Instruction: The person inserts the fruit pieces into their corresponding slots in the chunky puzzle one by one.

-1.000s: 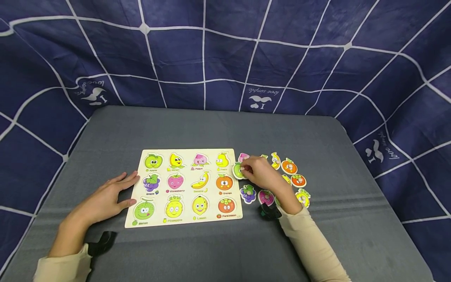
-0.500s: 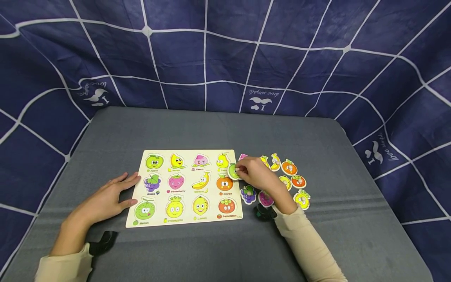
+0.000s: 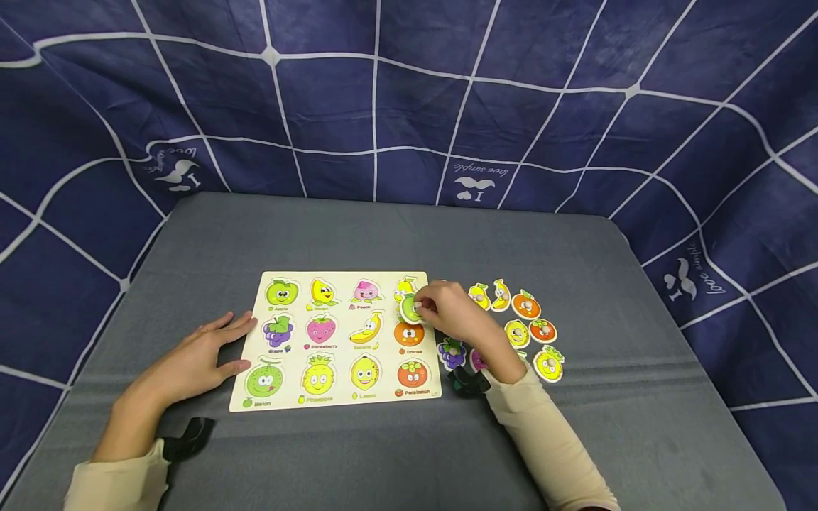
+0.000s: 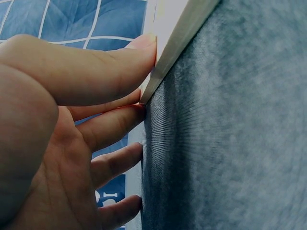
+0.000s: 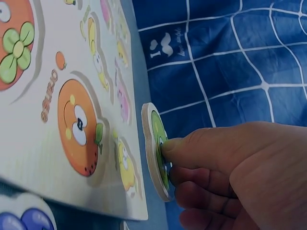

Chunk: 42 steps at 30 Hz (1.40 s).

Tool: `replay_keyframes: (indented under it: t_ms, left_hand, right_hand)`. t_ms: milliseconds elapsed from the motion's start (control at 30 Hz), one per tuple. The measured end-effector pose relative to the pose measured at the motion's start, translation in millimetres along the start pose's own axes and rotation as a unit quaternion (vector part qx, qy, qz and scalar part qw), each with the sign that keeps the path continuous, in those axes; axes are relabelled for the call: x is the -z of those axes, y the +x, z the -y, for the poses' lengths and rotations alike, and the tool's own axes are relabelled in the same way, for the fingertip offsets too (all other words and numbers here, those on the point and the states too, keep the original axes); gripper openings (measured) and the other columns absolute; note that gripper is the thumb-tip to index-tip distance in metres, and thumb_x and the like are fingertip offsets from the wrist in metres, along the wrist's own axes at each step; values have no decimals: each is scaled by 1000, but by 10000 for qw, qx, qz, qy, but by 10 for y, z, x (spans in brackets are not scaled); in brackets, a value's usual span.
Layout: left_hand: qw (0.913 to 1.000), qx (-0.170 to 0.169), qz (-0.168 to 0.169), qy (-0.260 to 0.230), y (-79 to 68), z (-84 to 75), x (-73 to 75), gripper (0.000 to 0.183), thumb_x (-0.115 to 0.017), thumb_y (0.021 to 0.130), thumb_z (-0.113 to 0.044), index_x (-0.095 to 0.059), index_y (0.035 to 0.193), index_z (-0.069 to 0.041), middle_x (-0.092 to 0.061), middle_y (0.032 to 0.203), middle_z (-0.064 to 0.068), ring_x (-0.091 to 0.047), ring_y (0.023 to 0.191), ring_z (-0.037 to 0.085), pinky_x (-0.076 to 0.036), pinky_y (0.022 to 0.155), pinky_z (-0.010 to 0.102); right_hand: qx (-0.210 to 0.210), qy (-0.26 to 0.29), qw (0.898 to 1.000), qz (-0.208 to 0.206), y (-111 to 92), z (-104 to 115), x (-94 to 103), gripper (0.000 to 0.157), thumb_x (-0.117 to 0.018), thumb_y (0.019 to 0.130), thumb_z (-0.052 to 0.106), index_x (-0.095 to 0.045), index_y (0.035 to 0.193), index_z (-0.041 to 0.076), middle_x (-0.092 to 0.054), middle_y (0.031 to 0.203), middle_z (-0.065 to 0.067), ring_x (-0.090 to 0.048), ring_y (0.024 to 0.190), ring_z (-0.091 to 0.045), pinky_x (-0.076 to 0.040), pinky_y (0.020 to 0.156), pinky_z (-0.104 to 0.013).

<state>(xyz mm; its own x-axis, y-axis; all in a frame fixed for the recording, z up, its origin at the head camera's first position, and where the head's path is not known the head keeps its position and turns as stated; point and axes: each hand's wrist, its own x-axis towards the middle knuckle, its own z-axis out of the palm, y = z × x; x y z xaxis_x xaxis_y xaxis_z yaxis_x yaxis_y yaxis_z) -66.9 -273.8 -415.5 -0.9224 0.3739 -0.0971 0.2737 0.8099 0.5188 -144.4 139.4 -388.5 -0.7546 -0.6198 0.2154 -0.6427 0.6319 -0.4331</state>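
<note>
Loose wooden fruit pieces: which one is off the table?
The green roundish wooden piece, pinched by the right hand; the other visible loose pieces lie on the grey cloth-covered table.

Smooth wooden board (image 3: 341, 330), wood-edged green piece (image 5: 156, 153), matt cloth tabletop (image 3: 383, 454), creased fabric backdrop (image 3: 415, 99), wrist mount (image 3: 185, 440) perhaps plastic

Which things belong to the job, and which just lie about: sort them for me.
In the job:
fruit board, left hand at its edge
green piece, pinched by the right hand
loose fruit pieces

Merely around it:
blue gridded cloth
grey-covered table
black wrist gear
</note>
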Motion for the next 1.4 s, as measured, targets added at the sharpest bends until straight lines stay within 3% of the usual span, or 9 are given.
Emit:
replay_keyframes:
  t_ms: [200,400,867,1400]
  left_hand:
    - [10000,27,4,-40,-7,-2,-4,74,-80,82,-18,-46,145,4,-40,149,27,-27,137,56,-21,103,73]
    - [10000,4,-15,-88,-10,8,-2,74,-80,82,-17,-46,144,4,-40,149,28,-27,137,56,-20,103,75]
    - [9999,41,9,-92,-10,6,1,74,-80,82,-17,-45,145,4,-39,149,27,-26,137,56,-20,104,74]
    - [10000,16,1,-79,-7,-5,3,74,-80,82,-16,-46,144,5,-39,149,28,-27,137,56,-21,103,74]
  right_hand:
    - [-41,-44,10000,41,56,41,-44,5,-68,86,0,-71,88,3,-58,75,-2,-50,67,-12,-45,59,-24]
    - [-49,-282,9995,93,96,71,-79,5,-67,86,2,-71,85,5,-57,73,0,-50,66,-12,-43,69,-30]
    - [-19,38,9996,284,230,151,-162,9,-65,88,1,-69,82,7,-53,70,2,-46,63,-10,-38,56,-20]
    - [129,-121,9990,411,359,241,-251,9,-63,89,1,-69,83,5,-53,70,1,-47,65,-12,-39,57,-21]
